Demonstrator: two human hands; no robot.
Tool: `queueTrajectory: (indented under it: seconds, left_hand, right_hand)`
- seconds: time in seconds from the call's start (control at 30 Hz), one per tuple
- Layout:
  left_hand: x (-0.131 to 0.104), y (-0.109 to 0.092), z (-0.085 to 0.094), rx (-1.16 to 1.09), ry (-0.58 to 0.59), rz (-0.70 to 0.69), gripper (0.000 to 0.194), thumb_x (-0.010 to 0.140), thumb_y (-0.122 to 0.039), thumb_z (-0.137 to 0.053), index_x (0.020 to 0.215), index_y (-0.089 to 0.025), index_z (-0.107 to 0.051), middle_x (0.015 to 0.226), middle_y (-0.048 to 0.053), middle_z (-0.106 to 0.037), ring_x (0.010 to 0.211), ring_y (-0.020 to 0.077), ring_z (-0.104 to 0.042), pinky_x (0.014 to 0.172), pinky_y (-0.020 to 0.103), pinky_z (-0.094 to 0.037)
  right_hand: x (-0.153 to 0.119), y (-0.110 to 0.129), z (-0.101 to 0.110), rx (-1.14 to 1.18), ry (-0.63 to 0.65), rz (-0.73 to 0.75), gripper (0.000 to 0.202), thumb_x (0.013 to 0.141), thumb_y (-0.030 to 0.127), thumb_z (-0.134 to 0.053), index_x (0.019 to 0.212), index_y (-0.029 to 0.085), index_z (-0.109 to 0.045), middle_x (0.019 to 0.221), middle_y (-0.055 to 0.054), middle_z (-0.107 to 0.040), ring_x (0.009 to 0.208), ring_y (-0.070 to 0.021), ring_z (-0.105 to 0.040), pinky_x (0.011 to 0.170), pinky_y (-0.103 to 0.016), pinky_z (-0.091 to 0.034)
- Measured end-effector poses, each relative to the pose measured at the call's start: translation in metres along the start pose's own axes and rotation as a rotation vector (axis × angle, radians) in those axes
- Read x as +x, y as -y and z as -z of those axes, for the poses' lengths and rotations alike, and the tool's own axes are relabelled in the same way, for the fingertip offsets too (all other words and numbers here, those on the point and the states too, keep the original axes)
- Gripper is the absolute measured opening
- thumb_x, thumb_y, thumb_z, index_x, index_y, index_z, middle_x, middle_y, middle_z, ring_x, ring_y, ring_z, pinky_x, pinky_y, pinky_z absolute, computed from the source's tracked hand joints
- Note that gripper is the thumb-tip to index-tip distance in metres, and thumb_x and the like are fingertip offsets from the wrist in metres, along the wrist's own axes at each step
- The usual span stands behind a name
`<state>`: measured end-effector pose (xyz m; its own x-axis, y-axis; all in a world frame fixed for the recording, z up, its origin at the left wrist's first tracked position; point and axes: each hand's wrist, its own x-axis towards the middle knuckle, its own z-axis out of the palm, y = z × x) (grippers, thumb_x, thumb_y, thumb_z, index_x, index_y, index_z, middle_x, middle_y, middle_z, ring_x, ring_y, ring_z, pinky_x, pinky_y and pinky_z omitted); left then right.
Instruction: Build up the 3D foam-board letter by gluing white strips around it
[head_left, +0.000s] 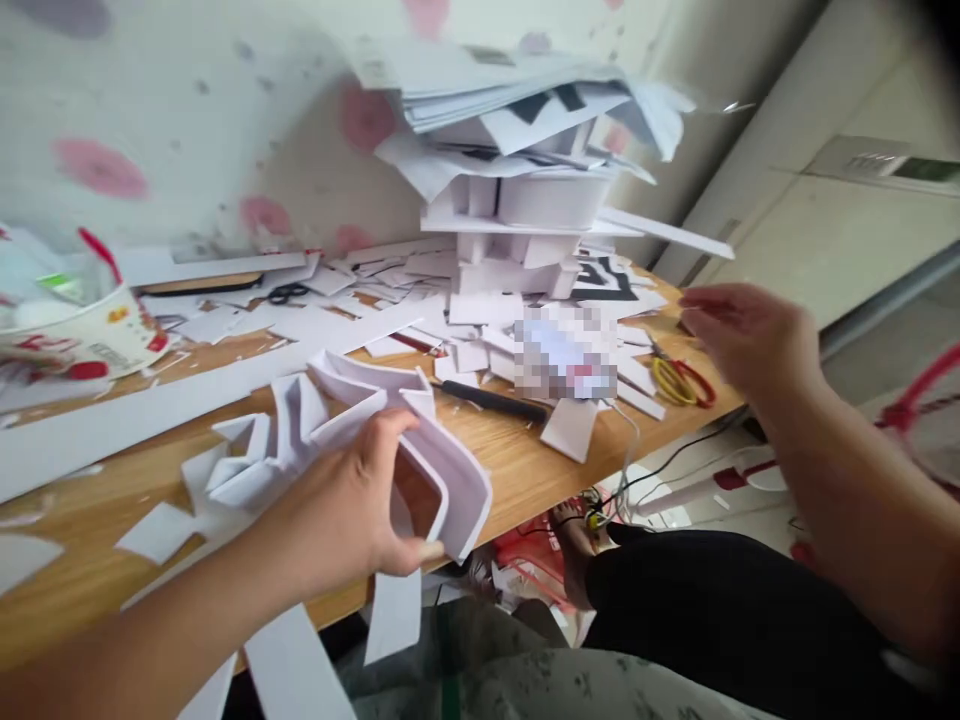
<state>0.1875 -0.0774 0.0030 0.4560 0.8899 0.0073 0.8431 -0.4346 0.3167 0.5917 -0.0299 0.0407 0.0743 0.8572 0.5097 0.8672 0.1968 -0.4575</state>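
Left hand [364, 505]: thumb and fingers grip a white, open-topped frame of curved board strips [469, 480] at the light-brown wooden desk's [517, 470] near edge | Right hand [757, 335]: raised by the desk's right end, fingers bent — cannot tell if holding anything | Nearby: yellow-and-red-handled scissors [663, 380]

Printed tub [94, 335] near pink-spotted wall [195, 180].
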Motion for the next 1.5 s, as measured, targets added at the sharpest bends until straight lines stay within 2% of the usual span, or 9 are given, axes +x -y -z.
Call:
queueTrajectory:
  seconds: [0.07,0.13,0.2,0.27,0.37,0.53,0.97,1.23,1.5]
  left_hand:
    - [0.001,0.0,0.001,-0.01,0.013,0.007,0.089,0.056,-0.051,-0.072,0.129,-0.019,-0.033,0.097,0.008,-0.066,0.085,0.0317,-0.068,0.072,0.04,-0.055]
    - [0.0,0.0,0.0,-0.011,0.004,0.015,0.091,0.057,-0.051,-0.072,0.131,-0.02,-0.031,0.101,0.009,-0.065,0.087,0.0318,-0.068,0.074,0.041,-0.055]
    - [0.0,0.0,-0.002,-0.015,-0.006,0.019,0.093,0.056,-0.051,-0.074,0.132,-0.021,-0.029,0.103,0.009,-0.064,0.087,0.0316,-0.067,0.075,0.042,-0.055]
    - [0.0,0.0,-0.004,-0.013,-0.014,0.019,0.093,0.055,-0.051,-0.075,0.13,-0.022,-0.029,0.106,0.009,-0.063,0.085,0.0314,-0.068,0.073,0.042,-0.056]
    - [-0.001,0.002,-0.008,0.004,-0.055,-0.025,0.094,0.054,-0.052,-0.076,0.128,-0.022,-0.028,0.117,0.012,-0.059,0.086,0.0323,-0.068,0.071,0.043,-0.056]
    - [-0.002,0.005,-0.011,0.03,-0.095,-0.071,0.097,0.054,-0.053,-0.077,0.128,-0.023,-0.023,0.129,0.015,-0.053,0.093,0.0341,-0.068,0.072,0.043,-0.057]
    - [-0.008,0.014,-0.018,0.031,-0.155,-0.124,0.101,0.053,-0.046,-0.078,0.135,-0.024,-0.023,0.14,0.016,-0.046,0.121,0.0387,-0.055,0.091,0.048,-0.054]
    - [-0.006,0.013,-0.016,0.062,-0.166,-0.138,0.103,0.05,-0.051,-0.08,0.134,-0.022,-0.025,0.138,0.017,-0.047,0.12,0.0369,-0.056,0.09,0.044,-0.056]
    - [-0.001,0.01,-0.012,-0.015,-0.135,-0.11,0.102,0.043,-0.049,-0.086,0.125,-0.026,-0.029,0.125,0.009,-0.054,0.108,0.0351,-0.063,0.079,0.043,-0.058]
  right_hand:
    - [-0.009,0.056,-0.013,0.073,0.158,0.174,0.021,0.09,0.033,-0.06,0.109,0.027,-0.064,0.11,-0.005,-0.065,0.097,-0.0208,-0.061,0.09,-0.039,-0.048]
    - [-0.023,0.106,-0.028,0.217,0.312,0.549,0.016,0.089,0.022,-0.06,0.105,0.023,-0.066,0.103,-0.006,-0.066,0.094,-0.0192,-0.061,0.086,-0.035,-0.05]
    - [-0.036,0.141,-0.045,0.289,0.481,0.735,0.019,0.091,0.015,-0.055,0.107,0.017,-0.066,0.101,-0.009,-0.065,0.091,-0.0186,-0.06,0.08,-0.033,-0.05]
    - [-0.045,0.158,-0.062,0.276,0.569,0.8,0.02,0.088,0.018,-0.06,0.106,0.012,-0.068,0.099,-0.011,-0.064,0.087,-0.0204,-0.057,0.079,-0.036,-0.048]
    - [-0.049,0.161,-0.08,0.249,0.63,0.804,0.027,0.083,0.026,-0.068,0.105,0.01,-0.069,0.1,-0.012,-0.063,0.085,-0.0223,-0.054,0.079,-0.038,-0.046]
    - [-0.045,0.159,-0.087,0.29,0.723,0.722,0.039,0.08,0.038,-0.073,0.108,0.012,-0.069,0.101,-0.011,-0.06,0.088,-0.0229,-0.051,0.08,-0.037,-0.044]
    - [-0.045,0.16,-0.099,0.395,0.826,0.646,0.033,0.075,0.04,-0.078,0.098,0.018,-0.067,0.097,-0.005,-0.061,0.087,-0.0194,-0.054,0.082,-0.033,-0.042]
    - [-0.038,0.163,-0.101,0.398,0.888,0.694,0.021,0.079,0.029,-0.075,0.091,0.015,-0.067,0.1,-0.006,-0.063,0.09,-0.0205,-0.057,0.085,-0.034,-0.045]
    - [-0.034,0.165,-0.094,0.42,0.959,0.675,0.012,0.08,0.017,-0.073,0.091,0.015,-0.068,0.1,-0.007,-0.063,0.091,-0.0203,-0.058,0.083,-0.033,-0.046]
